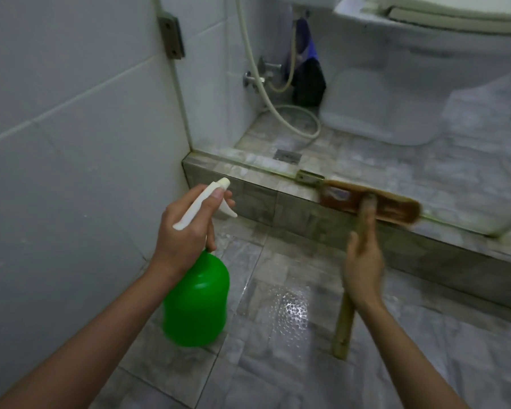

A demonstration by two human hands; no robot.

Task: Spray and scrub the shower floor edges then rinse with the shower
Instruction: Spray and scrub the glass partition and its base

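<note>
My left hand (183, 228) grips the white trigger head of a green spray bottle (196, 302), with the nozzle aimed at the tiled curb (248, 190) of the shower floor. My right hand (363, 264) holds the wooden handle of a brown scrub brush (369, 203). The brush head lies on top of the curb, along the glass panel's bottom rail. The brush is blurred.
A white toilet (396, 84) stands beyond the curb at the upper right. A white hose (281, 113) loops down the tiled wall past a metal valve (252, 79). A floor drain (288, 156) sits behind the curb. Wet grey floor tiles (292, 305) lie below my hands.
</note>
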